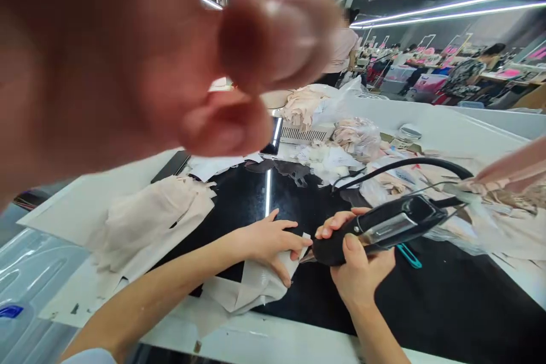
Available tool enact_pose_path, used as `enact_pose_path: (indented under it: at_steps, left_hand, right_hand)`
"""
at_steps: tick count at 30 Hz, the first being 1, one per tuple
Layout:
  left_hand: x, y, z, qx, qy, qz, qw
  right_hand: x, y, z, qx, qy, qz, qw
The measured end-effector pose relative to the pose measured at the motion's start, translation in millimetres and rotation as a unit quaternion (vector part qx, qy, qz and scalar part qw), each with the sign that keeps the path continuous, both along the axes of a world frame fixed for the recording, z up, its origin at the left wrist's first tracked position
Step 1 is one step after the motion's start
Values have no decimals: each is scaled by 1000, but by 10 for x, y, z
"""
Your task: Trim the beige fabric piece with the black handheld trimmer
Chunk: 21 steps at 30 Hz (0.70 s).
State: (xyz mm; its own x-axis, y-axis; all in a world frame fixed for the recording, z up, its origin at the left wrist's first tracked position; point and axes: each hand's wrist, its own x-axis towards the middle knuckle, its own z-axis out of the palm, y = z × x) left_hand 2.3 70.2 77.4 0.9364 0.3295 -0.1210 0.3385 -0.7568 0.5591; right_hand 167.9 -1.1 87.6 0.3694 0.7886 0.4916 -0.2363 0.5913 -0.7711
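Note:
My right hand (360, 267) is wrapped round a black corded electric cutter (394, 224) with a silver strip along its body. The cutter's narrow metal tip points left, at the edge of a piece of off-white fabric (256, 281). On that fabric lies my left hand (273, 244), fingers spread, the thumb and forefinger resting close to the tip. Whether the tip touches the fabric I cannot tell. Beneath both hands is a black work surface (460, 296). A turquoise clip-like item (408, 256) lies just right of my right hand.
A beige fabric stack (157, 216) lies at left. Scraps and plastic bags (358, 139) crowd the back and right. The cutter's black cable (409, 162) arches behind it. A blurred, very close shape (170, 68) hides the upper left. Co-workers (473, 74) are far behind.

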Motion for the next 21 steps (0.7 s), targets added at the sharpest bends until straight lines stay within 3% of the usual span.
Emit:
enact_pose_path:
  at_steps: [6,15,21]
  left_hand:
    - [13,43,-67,5,7,-10,1000]
    - [-6,10,19,-3,23,-1,1000]
    - [-19,22,-26,5,2,-11,1000]
  right_hand:
    - [-4,4,-3,-9,-6,-6,1000]
    - [-55,-63,17,7,4,20,1000]
    - [-71,-93,37,-1,-12,21,1000]
